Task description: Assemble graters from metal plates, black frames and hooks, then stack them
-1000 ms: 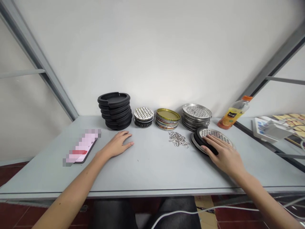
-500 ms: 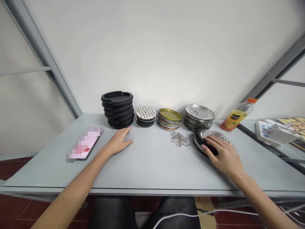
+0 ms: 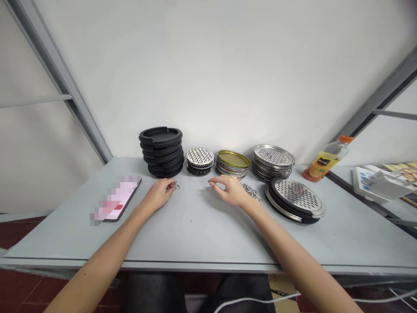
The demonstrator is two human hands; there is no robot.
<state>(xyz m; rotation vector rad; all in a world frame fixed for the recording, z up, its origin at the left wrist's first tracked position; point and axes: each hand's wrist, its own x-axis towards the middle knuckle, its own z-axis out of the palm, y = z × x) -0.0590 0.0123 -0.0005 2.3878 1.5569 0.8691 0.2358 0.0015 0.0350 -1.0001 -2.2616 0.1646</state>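
1. Steel hook (image 3: 176, 187), small, pinched at the fingertips of the left hand (image 3: 158, 194), just in front of a stack of black rubber rings (image 3: 161, 152) near the worktop's back edge.
2. Right hand (image 3: 228, 191) curled, fingertips drawn together, just left of a heap of small steel hooks (image 3: 251, 193); anything between those fingertips too small to tell.
3. Perforated steel disc with a black rim (image 3: 295, 199) flat on the worktop, right of the heap.
4. Along the back edge, rightward from the rings: studded perforated discs (image 3: 200, 161), gold-rimmed tin lids (image 3: 233, 165), perforated steel trays (image 3: 273, 163), all stacked.
5. Orange juice bottle (image 3: 325, 160) on its side by the back right corner; phone (image 3: 115, 199), screen pixelated, flat near the left edge.
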